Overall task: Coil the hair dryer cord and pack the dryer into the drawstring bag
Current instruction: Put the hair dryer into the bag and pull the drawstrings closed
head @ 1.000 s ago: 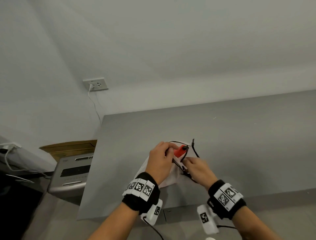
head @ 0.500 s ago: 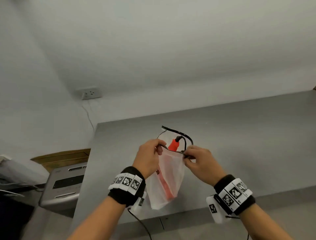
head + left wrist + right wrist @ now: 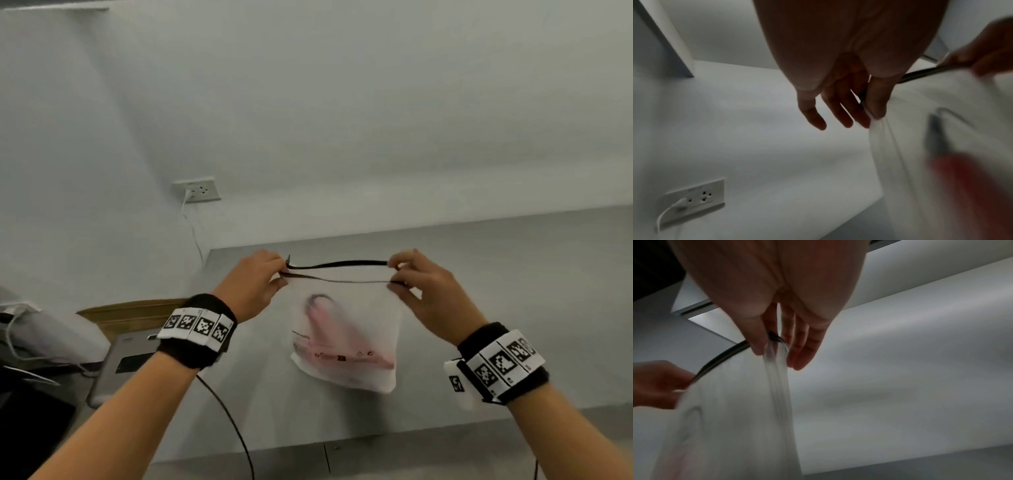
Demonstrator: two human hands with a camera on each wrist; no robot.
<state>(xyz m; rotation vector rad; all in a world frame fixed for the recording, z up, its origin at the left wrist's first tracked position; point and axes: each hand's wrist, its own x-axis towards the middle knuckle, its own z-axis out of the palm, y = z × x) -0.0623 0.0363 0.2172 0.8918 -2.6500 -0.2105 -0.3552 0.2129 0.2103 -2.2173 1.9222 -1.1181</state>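
- Left hand (image 3: 251, 282) pinches the left top corner of the white drawstring bag (image 3: 346, 342), thumb and forefinger on the black drawstring (image 3: 337, 264); other fingers loose.
- Right hand (image 3: 426, 294) pinches the right top corner the same way.
- Bag hangs in the air above the grey table (image 3: 513, 291), mouth pulled flat between the hands.
- Red hair dryer (image 3: 342, 339) inside the bag, blurred through the fabric.
- Wall socket (image 3: 197, 189) far left.

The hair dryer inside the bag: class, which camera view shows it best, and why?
The head view: the hair dryer shows whole as a pink shape through the white bag. The left wrist view gives only a blurred red smear; the right wrist view shows just a faint pink tint.
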